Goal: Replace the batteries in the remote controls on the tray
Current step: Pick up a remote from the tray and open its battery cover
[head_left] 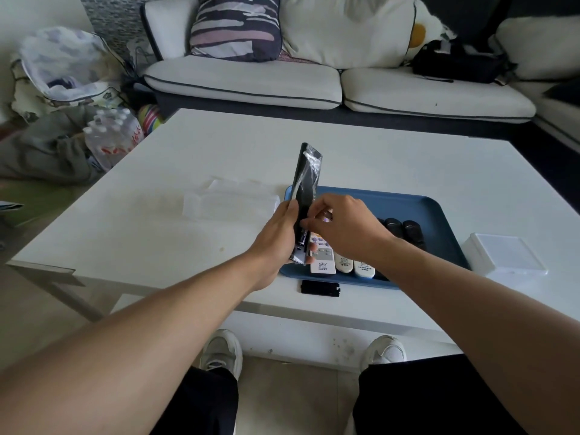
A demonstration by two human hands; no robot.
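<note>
Head view: we hold a black remote (306, 186) upright over the blue tray's (436, 211) left end.

Print on the white remotes (342, 262) is too small for us to read. Our left hand (276, 237) is wrapped round the black remote's lower end; the slim, glossy bar wears crinkled clear film. Our right hand (342, 224), fingers curled, pinches at its lower middle; what it pinches we cannot tell. The rounded plastic tray holds white and black remotes side by side. A flat black cover (320, 288) lies on the matte white table (157, 233) just before the tray; a white box (505, 257) sits right.
</note>
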